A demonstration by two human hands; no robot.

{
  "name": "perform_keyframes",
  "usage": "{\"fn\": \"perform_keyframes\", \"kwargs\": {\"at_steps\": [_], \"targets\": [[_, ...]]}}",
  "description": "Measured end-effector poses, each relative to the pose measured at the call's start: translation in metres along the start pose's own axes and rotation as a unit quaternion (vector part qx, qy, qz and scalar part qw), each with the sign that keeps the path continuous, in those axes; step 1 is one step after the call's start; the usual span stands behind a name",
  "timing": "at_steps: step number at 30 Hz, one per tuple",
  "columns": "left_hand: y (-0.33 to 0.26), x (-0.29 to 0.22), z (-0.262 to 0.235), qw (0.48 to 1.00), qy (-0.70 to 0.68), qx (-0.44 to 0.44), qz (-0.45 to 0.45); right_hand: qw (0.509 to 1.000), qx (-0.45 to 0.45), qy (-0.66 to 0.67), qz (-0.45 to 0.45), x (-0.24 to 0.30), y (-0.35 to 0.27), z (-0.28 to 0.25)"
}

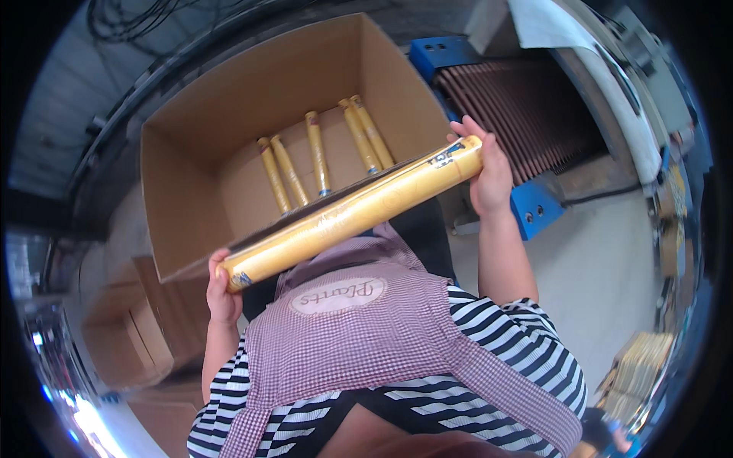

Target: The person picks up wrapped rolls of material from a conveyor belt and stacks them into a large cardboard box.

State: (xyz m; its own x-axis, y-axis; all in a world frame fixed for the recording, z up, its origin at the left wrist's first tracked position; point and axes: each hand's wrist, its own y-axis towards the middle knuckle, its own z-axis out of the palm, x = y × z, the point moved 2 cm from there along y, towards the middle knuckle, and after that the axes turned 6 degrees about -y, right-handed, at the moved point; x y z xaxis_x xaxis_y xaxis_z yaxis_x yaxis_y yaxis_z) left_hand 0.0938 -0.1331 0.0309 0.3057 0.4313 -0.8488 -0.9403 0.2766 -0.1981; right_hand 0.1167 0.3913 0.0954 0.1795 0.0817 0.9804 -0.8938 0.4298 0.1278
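Observation:
A long yellow roll in shiny clear wrap (351, 212) lies across in front of me, its right end higher in the view than its left. My left hand (223, 294) grips the left end, and my right hand (491, 172) is closed around the right end with its fingertips behind. Beyond the roll stands a large open cardboard box (252, 91). Several similar yellow rolls (317, 153) lie inside it, spaced apart on its bottom. The held roll hides part of the box's near edge.
Right of the box is a roller conveyor (519, 114) with dark rods and blue end pieces (534, 210). Another open cardboard box (126, 336) sits at the lower left. A stack of yellowish flat pieces (637, 374) stands at the lower right. Cables (137, 23) hang at the top left.

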Motion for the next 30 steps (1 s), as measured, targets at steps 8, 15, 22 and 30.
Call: {"fn": "perform_keyframes", "kwargs": {"at_steps": [8, 15, 22, 30], "targets": [[-0.05, -0.027, -0.04, 0.992, 0.026, -0.097, 0.073, 0.991, 0.124, -0.031, 0.043, -0.02, -0.025, 0.055], [-0.007, -0.011, -0.009, 0.979, -0.135, -0.139, 0.055, 0.977, 0.029, 0.211, -0.013, 0.017, 0.073, 0.141], [0.097, 0.057, 0.092, 0.966, -0.225, -0.113, -0.058, 0.987, 0.053, 0.077, 0.134, -0.108, 0.021, 0.292], [0.119, 0.022, 0.037, 0.9, 0.43, -0.008, 0.068, 0.801, 0.153, 0.078, 0.574, -0.261, 0.146, 0.199]]}}
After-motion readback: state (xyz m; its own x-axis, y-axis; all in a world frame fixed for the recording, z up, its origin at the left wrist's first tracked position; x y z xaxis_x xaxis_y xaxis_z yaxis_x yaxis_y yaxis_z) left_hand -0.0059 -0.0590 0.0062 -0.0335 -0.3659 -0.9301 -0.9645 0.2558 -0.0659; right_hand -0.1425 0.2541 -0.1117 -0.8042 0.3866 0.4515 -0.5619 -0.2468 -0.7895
